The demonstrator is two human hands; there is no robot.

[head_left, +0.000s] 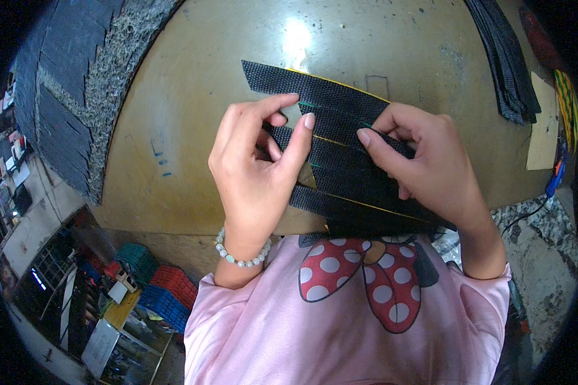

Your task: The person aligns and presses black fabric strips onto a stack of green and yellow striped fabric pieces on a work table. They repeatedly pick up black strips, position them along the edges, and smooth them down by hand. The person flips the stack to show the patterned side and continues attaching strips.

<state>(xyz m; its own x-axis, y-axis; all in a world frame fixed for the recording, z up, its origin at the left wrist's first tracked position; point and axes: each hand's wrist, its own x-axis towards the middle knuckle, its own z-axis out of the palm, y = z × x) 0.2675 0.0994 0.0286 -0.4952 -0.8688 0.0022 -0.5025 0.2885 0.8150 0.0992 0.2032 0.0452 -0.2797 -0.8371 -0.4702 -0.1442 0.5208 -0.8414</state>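
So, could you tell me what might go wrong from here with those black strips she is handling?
The fanned black woven strips are pinched only at their edges by the left hand and right hand, so the overlap could slip and the spacing go uneven. Their lower ends hang over the table edge toward the pink shirt, so a loosened strip might slide off.

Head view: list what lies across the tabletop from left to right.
Grey speckled foam pad with dark sheets → left hand → fanned black woven strips with yellow edges → right hand → stack of black woven strips → tan cardboard piece.
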